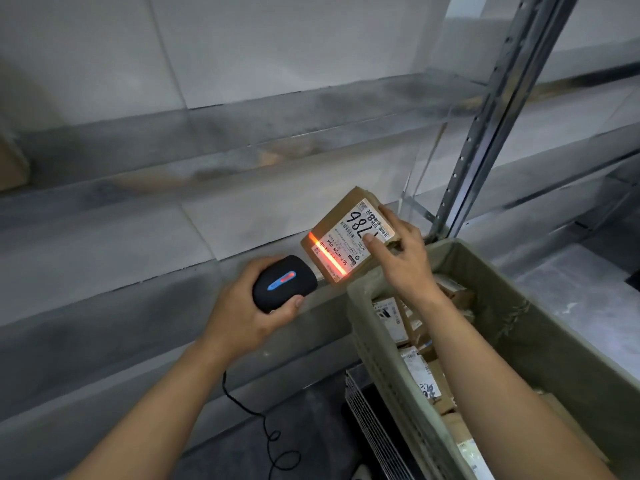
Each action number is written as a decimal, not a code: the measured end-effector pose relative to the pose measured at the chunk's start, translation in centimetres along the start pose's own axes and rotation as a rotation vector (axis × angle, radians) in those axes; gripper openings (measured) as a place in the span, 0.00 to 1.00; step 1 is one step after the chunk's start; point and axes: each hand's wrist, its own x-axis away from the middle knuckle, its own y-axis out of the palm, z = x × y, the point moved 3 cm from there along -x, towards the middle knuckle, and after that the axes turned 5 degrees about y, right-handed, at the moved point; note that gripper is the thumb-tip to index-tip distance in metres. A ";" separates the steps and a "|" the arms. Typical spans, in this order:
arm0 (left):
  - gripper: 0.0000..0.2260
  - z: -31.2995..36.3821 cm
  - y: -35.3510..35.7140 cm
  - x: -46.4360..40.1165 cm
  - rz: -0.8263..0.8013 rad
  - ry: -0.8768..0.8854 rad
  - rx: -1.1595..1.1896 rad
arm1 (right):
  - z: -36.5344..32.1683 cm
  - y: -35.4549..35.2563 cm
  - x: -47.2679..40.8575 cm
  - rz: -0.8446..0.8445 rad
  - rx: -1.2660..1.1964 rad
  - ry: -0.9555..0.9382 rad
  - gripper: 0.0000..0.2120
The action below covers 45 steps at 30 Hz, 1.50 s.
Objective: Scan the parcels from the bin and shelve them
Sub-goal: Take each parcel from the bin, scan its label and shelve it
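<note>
Left hand (242, 317) grips the scanner (284, 283) — beam across the label — while right hand (403, 254) pinches the parcel (346, 237) above the bin (519, 306).

Parcel (349, 233): small brown cardboard box, white shipping label facing up, handwritten number in black marker, tilted, held above far left corner of bin, orange-red scan line across label's near left edge.
Bin (540, 327): large olive-grey crate at right, open top, holds more brown labelled parcels (412, 348) in jumble.
Shelves (242, 168): grey metal tiers, far and left, blurred.
</note>
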 end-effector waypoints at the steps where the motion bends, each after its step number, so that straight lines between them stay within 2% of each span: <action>1: 0.27 0.1 -0.4 0.7 0.009 -0.003 -0.006 | -0.3 0.4 0.3 -0.010 -0.003 0.000 0.31; 7: 0.26 0.9 -3.0 4.9 0.069 -0.046 -0.061 | -1.9 2.9 2.4 -0.096 -0.025 -0.028 0.33; 17: 0.31 1.9 -6.6 10.6 0.085 -0.070 -0.108 | -3.9 5.4 7.0 -0.189 -0.066 -0.061 0.29; 23: 0.28 2.2 -7.7 13.4 0.091 -0.074 -0.087 | -4.9 5.6 9.5 -0.207 -0.034 -0.097 0.28; 28: 0.26 2.8 -8.3 14.2 0.098 -0.067 -0.081 | -5.9 5.9 10.7 -0.257 -0.067 -0.118 0.22; 38: 0.27 5.6 -8.2 12.6 0.170 -0.049 -0.108 | -6.0 6.1 9.8 -0.321 -0.100 -0.123 0.26; 45: 0.28 7.1 -7.9 11.6 0.221 -0.035 -0.139 | -6.0 5.6 9.2 -0.362 -0.157 -0.135 0.24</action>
